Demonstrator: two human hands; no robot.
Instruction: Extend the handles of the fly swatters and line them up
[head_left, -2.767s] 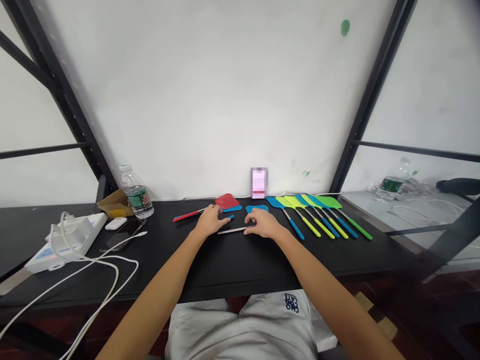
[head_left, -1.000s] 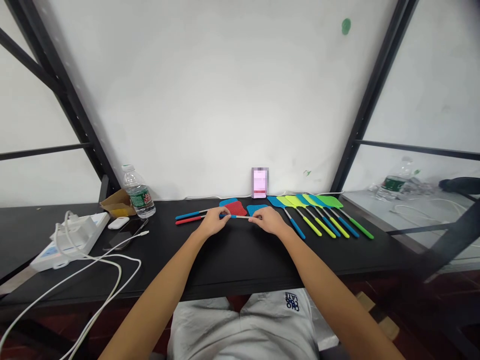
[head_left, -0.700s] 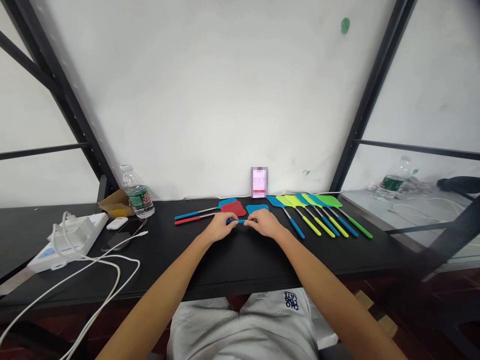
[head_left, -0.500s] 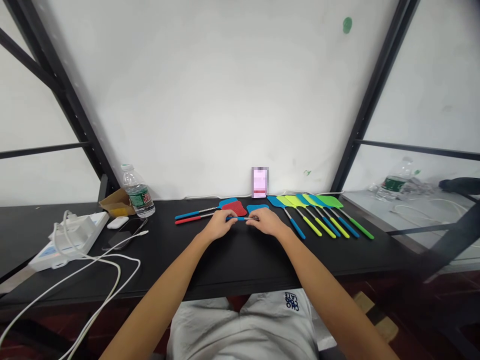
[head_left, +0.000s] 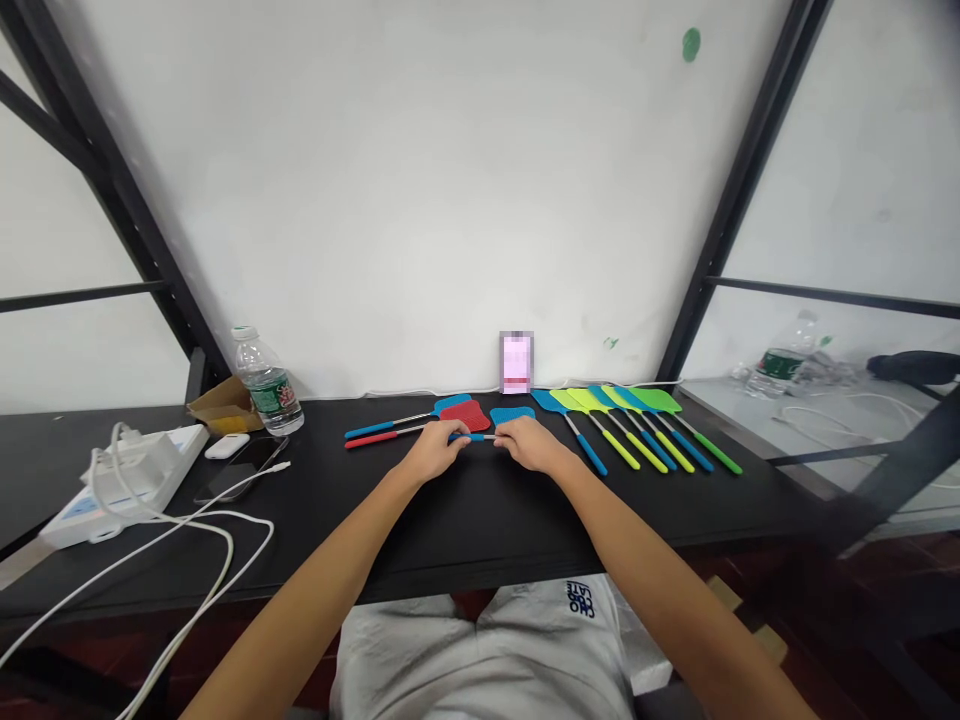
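Observation:
A blue fly swatter (head_left: 512, 414) with a metal shaft is between my hands, just above or on the black table. My left hand (head_left: 437, 450) is closed round its blue handle. My right hand (head_left: 526, 443) pinches the metal shaft near the head, and its fingers hide part of the shaft. Beyond my left hand lie a red fly swatter (head_left: 379, 438) and another blue fly swatter (head_left: 367, 431), their heads overlapping. To the right of my right hand, several blue, yellow and green fly swatters (head_left: 631, 438) lie in a slanting row, heads toward the wall.
A phone (head_left: 517, 362) with a blurred screen leans on the wall. At left are a water bottle (head_left: 270, 385), a cardboard box (head_left: 225, 408), a white earphone case (head_left: 226, 446), a dark phone (head_left: 241, 470), and a power strip (head_left: 131, 490) with white cables (head_left: 225, 570).
The view has shifted slightly. A little more bare shaft shows between my hands, while both keep hold of the blue fly swatter.

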